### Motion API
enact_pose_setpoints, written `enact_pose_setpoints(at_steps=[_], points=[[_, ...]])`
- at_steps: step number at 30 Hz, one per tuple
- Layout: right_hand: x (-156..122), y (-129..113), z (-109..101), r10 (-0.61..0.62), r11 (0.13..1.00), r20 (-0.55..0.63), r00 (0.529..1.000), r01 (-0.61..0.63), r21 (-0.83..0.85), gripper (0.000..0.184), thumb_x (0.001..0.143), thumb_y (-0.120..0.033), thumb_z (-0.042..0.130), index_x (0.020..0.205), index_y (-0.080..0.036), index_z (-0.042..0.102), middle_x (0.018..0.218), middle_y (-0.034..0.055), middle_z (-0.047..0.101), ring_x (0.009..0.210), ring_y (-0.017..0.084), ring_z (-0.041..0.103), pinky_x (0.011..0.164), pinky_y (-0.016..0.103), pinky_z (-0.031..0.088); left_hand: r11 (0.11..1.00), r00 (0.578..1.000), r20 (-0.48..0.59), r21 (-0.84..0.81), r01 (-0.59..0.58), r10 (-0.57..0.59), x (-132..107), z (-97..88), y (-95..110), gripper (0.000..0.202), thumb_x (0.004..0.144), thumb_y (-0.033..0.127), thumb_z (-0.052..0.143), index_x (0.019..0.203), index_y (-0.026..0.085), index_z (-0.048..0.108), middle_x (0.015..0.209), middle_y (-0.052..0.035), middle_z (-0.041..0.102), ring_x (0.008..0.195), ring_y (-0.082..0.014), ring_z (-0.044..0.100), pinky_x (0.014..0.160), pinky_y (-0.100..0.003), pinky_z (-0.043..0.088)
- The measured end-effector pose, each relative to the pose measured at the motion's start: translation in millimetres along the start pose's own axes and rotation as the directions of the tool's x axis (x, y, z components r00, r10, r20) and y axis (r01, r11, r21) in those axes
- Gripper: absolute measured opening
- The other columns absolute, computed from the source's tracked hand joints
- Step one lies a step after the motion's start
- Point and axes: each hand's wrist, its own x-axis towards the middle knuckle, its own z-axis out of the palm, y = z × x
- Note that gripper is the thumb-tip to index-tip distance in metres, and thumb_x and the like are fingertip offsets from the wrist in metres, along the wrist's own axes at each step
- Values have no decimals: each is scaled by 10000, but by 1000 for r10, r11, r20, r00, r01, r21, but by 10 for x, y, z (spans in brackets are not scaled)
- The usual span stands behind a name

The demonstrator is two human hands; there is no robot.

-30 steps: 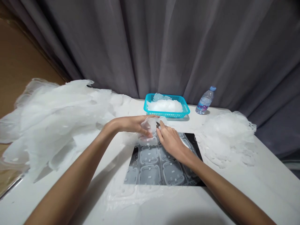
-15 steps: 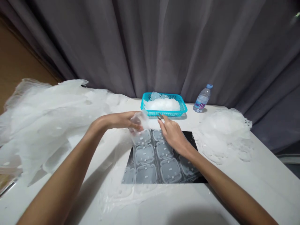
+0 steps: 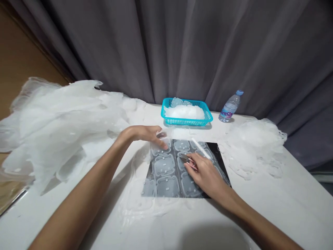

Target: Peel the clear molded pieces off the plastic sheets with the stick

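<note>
A translucent molded plastic sheet [image 3: 164,164] with rounded-square panels lies over a black mat [image 3: 216,151]. My left hand [image 3: 152,136] pinches the sheet's far left edge between thumb and fingers. Small snips [image 3: 191,164] with metal blades and pinkish handles are in my closed right hand [image 3: 206,171], above the right-hand panels. Their blades point left; whether they touch the sheet I cannot tell. Just beyond my right hand a narrow white strip [image 3: 201,148] lies at a slant.
A turquoise basket [image 3: 187,121] at the back holds white translucent pieces. To its right stands a water bottle [image 3: 229,107]. Large heaps of translucent sheets [image 3: 65,121] fill the left side, and tangled clear scraps [image 3: 255,146] lie to the right. A grey curtain [image 3: 177,52] hangs behind the white table [image 3: 273,211].
My right hand with the snips has come back from near the basket, toward me over the panels. The sheet's lifted edge at my left hand is now lower. The white strip has come into view.
</note>
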Motion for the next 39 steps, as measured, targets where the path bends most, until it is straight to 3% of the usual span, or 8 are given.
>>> enact_pose_setpoints(at_steps=[4, 11, 18, 27, 32, 35, 39], points=[[20, -54, 77, -4, 1000, -25, 1000, 4, -15, 173, 1007, -184, 538, 1147, -178, 641, 1054, 97, 732, 939, 237, 718, 825, 342, 555, 999, 999, 50, -37, 0, 2, -22, -1, 79, 650, 583, 716, 828, 933, 195, 659, 1021, -65, 720, 964, -310, 673, 751, -314, 531], [105, -149, 259, 32, 990, -4, 999, -32, -135, 253, 1050, -183, 456, 1258, -140, 593, 1169, 156, 703, 1048, 282, 718, 871, 406, 576, 977, 985, 105, -180, -118, 138, 36, 9, 38, 552, 628, 594, 862, 951, 184, 682, 981, -60, 740, 892, -270, 681, 710, -288, 505], [184, -158, 366, -4, 978, -11, 1000, 1, -207, 253, 1065, -193, 444, 1262, -132, 590, 1123, 147, 717, 1012, 287, 724, 844, 394, 578, 940, 961, 147, -287, -187, 236, 14, 56, 26, 393, 675, 507, 835, 839, 176, 699, 858, -39, 758, 797, -235, 694, 675, -276, 497], [177, 5, 596, -103, 944, -17, 995, 92, -316, 357, 1076, -149, 364, 1374, -125, 559, 1230, 201, 715, 1051, 308, 734, 859, 437, 594, 952, 965, 168, -265, -154, 203, -12, 25, 9, 307, 647, 398, 833, 814, 169, 716, 803, -20, 735, 754, -210, 653, 666, -265, 462], [181, 50, 352, -67, 974, -71, 995, 50, -222, 319, 1082, -203, 405, 1325, -135, 600, 1222, 178, 733, 1068, 285, 736, 880, 410, 594, 979, 971, 211, -191, -71, 112, -146, -132, -66, 304, 647, 381, 818, 803, 145, 706, 754, -31, 713, 719, -210, 631, 630, -265, 447], [87, 8, 72, 12, 997, -91, 996, -20, -78, 269, 1043, -272, 533, 1250, -151, 654, 1057, 116, 769, 905, 244, 748, 831, 358, 586, 982, 969, 227, -179, -57, 97, -226, -181, -67, 331, 699, 410, 801, 836, 124, 706, 755, -35, 705, 718, -203, 628, 627, -259, 451], [-117, -134, -102, 55, 995, 124, 991, -65, 75, 243, 1014, -287, 596, 1204, -181, 706, 926, 57, 755, 818, 204, 709, 756, 299, 544, 980, 967, 224, -185, -79, 120, -267, -160, -48, 370, 767, 449, 780, 893, 107, 720, 807, -44, 729, 745, -203, 655, 660, -258, 479]])
